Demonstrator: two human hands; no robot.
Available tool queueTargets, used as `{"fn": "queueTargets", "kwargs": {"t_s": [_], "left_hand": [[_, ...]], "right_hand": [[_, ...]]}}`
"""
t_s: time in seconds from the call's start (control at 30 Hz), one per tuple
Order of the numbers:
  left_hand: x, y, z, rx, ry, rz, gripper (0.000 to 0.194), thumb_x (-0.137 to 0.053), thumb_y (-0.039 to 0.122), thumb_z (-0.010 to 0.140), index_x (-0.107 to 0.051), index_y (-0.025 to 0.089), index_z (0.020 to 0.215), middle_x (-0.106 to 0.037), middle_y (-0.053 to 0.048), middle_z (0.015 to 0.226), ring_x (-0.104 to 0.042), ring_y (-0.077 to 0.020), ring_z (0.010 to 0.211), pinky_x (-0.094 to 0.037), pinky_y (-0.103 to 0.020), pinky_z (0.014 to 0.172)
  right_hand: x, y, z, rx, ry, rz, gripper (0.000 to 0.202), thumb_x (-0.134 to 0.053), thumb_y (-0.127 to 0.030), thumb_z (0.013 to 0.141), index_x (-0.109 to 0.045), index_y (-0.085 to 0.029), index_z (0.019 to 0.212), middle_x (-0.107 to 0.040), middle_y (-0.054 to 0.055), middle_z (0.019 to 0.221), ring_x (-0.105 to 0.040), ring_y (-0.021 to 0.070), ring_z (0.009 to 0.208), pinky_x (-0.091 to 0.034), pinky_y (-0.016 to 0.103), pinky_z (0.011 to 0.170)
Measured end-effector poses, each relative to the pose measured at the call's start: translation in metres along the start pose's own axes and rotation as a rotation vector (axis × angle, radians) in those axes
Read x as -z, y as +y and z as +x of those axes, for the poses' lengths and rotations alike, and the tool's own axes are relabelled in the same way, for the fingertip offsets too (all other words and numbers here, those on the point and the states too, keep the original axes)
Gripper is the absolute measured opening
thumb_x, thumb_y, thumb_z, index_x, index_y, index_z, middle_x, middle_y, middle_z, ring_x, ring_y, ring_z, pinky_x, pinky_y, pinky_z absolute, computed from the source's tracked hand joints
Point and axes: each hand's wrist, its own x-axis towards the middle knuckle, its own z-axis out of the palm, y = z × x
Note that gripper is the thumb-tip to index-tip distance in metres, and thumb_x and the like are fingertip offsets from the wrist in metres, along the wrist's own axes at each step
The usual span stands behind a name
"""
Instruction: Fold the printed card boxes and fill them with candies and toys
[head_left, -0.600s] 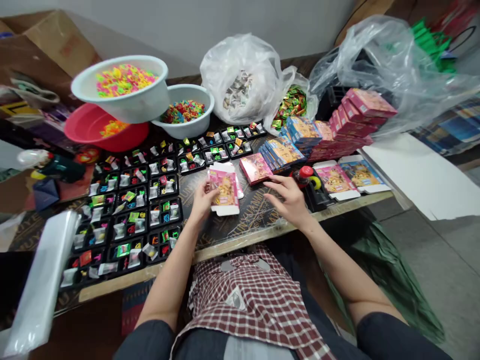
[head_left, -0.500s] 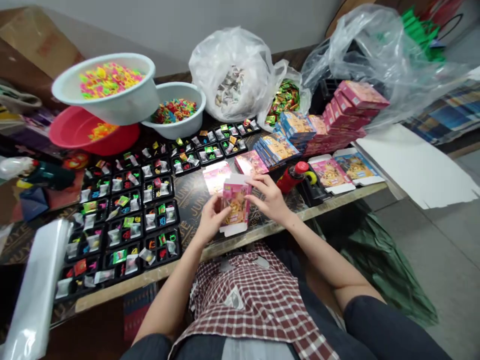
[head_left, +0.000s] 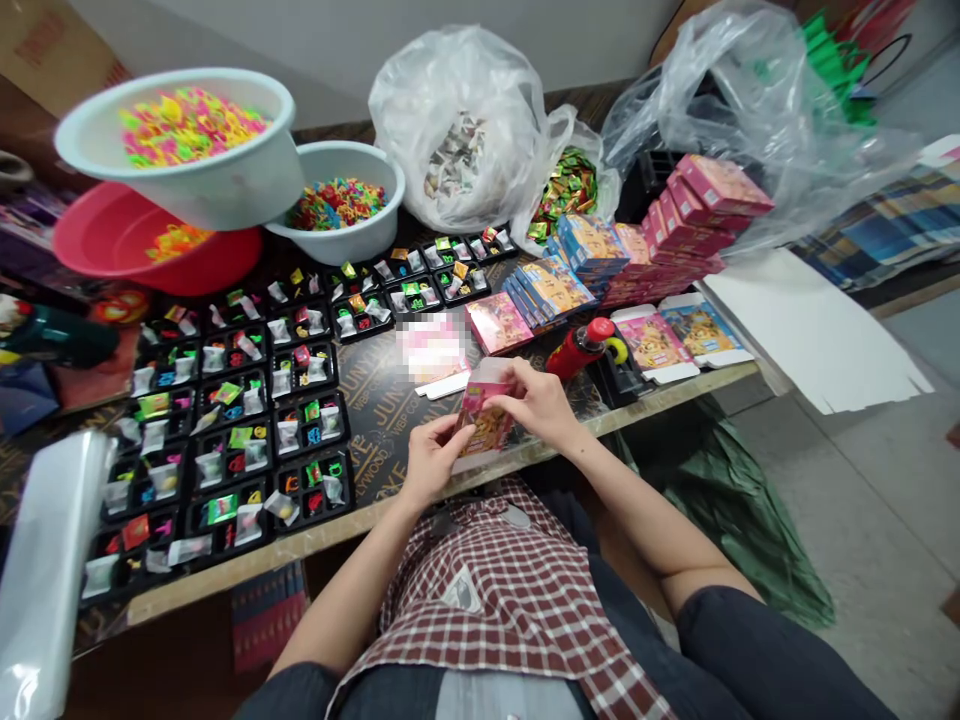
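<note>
A small pink printed carton (head_left: 491, 425) is held over the table's front edge, tilted, with its pale end flap up. My left hand (head_left: 435, 455) is closed on its left side, thumb on the printed face. My right hand (head_left: 541, 400) pinches the upper right part by the flap. Just behind lies a pink flat carton (head_left: 442, 365), partly blurred out, with a white flap toward me. Beyond it is a pink box (head_left: 499, 322), beside several blue boxes (head_left: 551, 290). A red bottle (head_left: 581, 348) stands to the right of my right hand.
Black trays (head_left: 240, 455) of wrapped pieces and small toys fill the table's left. Basins (head_left: 195, 195) of plastic bits and clear bags (head_left: 457, 130) stand behind. Stacked pink boxes (head_left: 697, 215), flat cartons (head_left: 652, 345) and white sheets (head_left: 817, 330) are at right.
The carton has turned more upright and moved slightly right and toward me. My right hand has shifted down onto its upper edge. The whole view has shifted a little.
</note>
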Motion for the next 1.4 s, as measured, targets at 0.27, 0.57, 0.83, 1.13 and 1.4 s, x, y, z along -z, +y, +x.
{"fn": "queueTargets", "kwargs": {"t_s": [0.27,0.57,0.83,1.13,1.4], "left_hand": [[0.002,0.001,0.007,-0.001,-0.515,-0.257,0.089,-0.088,0.057,0.054,-0.064,0.023,0.132,-0.067,-0.01,0.13,-0.059,-0.035,0.124,-0.046,-0.045,0.107],[0.003,-0.013,-0.001,-0.053,-0.458,-0.145,0.099,-0.078,0.065,0.066,-0.044,0.022,0.148,-0.053,-0.014,0.146,-0.051,-0.0372,0.133,-0.037,-0.05,0.114],[0.003,-0.003,0.001,-0.035,-0.585,0.035,0.095,-0.078,0.067,0.063,-0.052,0.021,0.142,-0.052,-0.013,0.147,-0.047,-0.0401,0.135,-0.035,-0.053,0.115],[0.004,0.006,-0.003,0.02,-0.54,-0.141,0.088,-0.082,0.056,0.059,-0.057,0.023,0.138,-0.055,-0.01,0.146,-0.048,-0.038,0.135,-0.037,-0.049,0.114],[0.005,0.004,0.001,0.127,-0.168,-0.288,0.057,-0.081,0.046,0.059,-0.069,0.016,0.106,-0.075,-0.009,0.1,-0.07,-0.0276,0.091,-0.056,-0.039,0.085]], "right_hand": [[0.015,-0.018,-0.009,0.084,-0.105,0.306,0.022,-0.078,-0.034,0.076,-0.063,-0.019,0.071,-0.063,-0.001,0.068,-0.055,0.0122,0.059,-0.046,0.026,0.058],[0.006,0.002,-0.021,-0.005,0.111,0.421,0.053,-0.081,-0.052,0.071,-0.066,-0.025,0.114,-0.065,0.007,0.115,-0.065,0.0202,0.091,-0.054,0.032,0.073],[0.018,-0.009,-0.022,0.264,0.015,0.091,0.044,-0.081,-0.057,0.071,-0.067,-0.023,0.095,-0.067,0.006,0.096,-0.058,0.0257,0.094,-0.047,0.043,0.088],[0.019,-0.011,-0.021,0.425,-0.356,0.108,0.019,-0.079,-0.035,0.079,-0.071,-0.021,0.091,-0.07,0.006,0.091,-0.06,0.0225,0.089,-0.05,0.038,0.085],[0.019,0.011,-0.016,0.082,-0.03,0.442,0.085,-0.083,-0.065,0.062,-0.059,-0.025,0.133,-0.063,0.011,0.131,-0.057,0.0282,0.124,-0.046,0.044,0.107]]}}
